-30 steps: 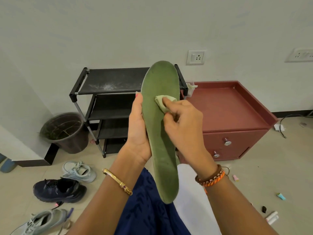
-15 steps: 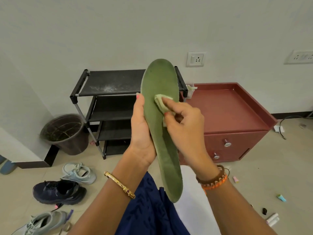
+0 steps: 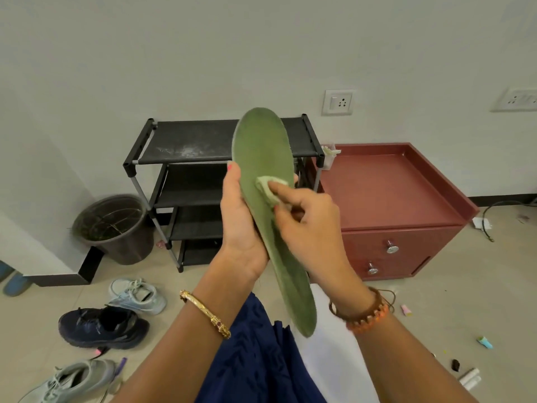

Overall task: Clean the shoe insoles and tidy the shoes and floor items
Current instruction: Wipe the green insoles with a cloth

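On the floor at the left lie a grey sneaker (image 3: 69, 381), a dark sneaker (image 3: 103, 327) and a pale sneaker (image 3: 138, 296), near a bucket (image 3: 114, 228) and a black shoe rack (image 3: 189, 175). The left hand (image 3: 241, 222) has its grip wrapped around the green insole (image 3: 270, 205), held upright before the rack. The right hand (image 3: 308, 222) pinches a small cloth (image 3: 268, 187) against the insole. A red cabinet (image 3: 389, 205) stands at the right.

Shoes (image 3: 104, 327) cluttering left floor (image 3: 52, 309)
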